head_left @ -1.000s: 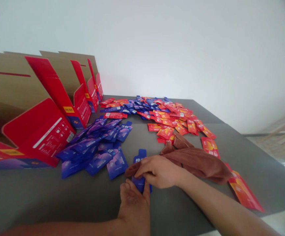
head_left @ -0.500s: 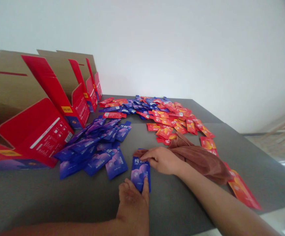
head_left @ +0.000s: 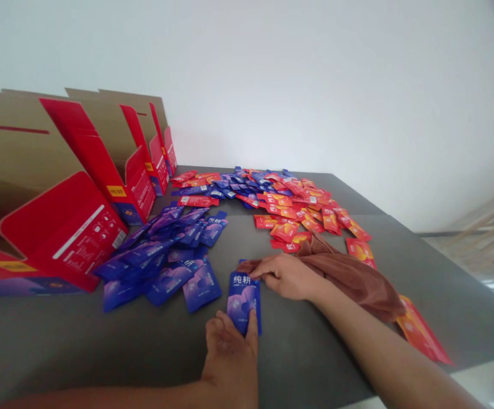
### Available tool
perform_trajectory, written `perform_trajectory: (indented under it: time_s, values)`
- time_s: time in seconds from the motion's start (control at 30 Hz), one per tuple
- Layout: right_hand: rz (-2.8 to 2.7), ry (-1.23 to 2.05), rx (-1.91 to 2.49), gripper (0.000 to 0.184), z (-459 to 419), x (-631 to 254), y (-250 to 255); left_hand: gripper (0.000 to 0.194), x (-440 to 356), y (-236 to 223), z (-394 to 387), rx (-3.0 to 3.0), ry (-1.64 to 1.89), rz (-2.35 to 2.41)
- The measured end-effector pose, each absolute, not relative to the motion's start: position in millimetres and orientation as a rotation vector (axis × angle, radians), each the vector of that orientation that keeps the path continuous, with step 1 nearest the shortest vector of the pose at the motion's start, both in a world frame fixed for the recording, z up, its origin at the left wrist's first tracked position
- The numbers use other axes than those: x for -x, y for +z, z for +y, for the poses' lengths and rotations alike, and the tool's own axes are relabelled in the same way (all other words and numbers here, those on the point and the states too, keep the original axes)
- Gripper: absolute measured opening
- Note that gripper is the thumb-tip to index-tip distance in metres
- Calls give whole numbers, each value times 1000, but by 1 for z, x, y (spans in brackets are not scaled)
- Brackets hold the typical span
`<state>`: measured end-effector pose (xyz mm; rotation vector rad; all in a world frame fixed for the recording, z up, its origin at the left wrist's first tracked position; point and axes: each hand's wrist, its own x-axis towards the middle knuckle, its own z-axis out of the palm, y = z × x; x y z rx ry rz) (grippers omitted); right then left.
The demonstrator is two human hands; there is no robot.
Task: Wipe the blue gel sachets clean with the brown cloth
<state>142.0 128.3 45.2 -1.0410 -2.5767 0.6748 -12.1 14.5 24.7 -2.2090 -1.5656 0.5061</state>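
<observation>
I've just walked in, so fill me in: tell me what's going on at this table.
A person is working with bare hands at a grey table. Their left hand is at the lower end of a blue sachet, with the thumb on its front. Their right hand rests on a brown cloth just beyond it. Other blue sachets lie heaped to the left, red-orange sachets lie farther off, and open red cardboard boxes stand along the left.

Open cardboard display boxes (head_left: 80, 153) stood along the left side of the table (head_left: 59, 341), with a heap of sachets (head_left: 153, 261) just right of them and a wider spread of sachets (head_left: 281, 199) farther back. A lone sachet (head_left: 242, 301) lay nearer, touching the left hand (head_left: 230, 352) at its near end. The right hand (head_left: 285, 276) rested on a crumpled cloth (head_left: 349, 278), just right of the sachet.
</observation>
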Motion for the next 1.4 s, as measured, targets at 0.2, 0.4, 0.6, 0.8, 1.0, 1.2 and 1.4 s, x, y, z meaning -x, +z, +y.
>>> perform_trajectory:
  time_s: [0.2, 0.4, 0.6, 0.8, 1.0, 1.2, 1.4]
  values:
    - [-2602, 789, 958, 38, 127, -140, 48, 61, 11, 27, 15, 2217, 536, -1559]
    - [-2617, 744, 1004, 38, 127, -143, 47, 61, 10, 24, 14, 2170, 548, -1526]
    - [-2539, 733, 1115, 39, 127, -143, 47, 61, 14, 30, 19, 2259, 618, -1511]
    - [-2603, 850, 943, 38, 125, -140, 47, 61, 13, 33, 18, 2261, 627, -1503]
    - [-2512, 645, 1206, 40, 129, -141, 46, 65, 12, 33, 18, 2271, 726, -1535]
    - [-2591, 897, 928, 40, 127, -144, 45, 62, 14, 26, 17, 2229, 593, -1499]
    - [-2538, 748, 1094, 41, 130, -146, 46, 60, 15, 21, 16, 2248, 569, -1497]
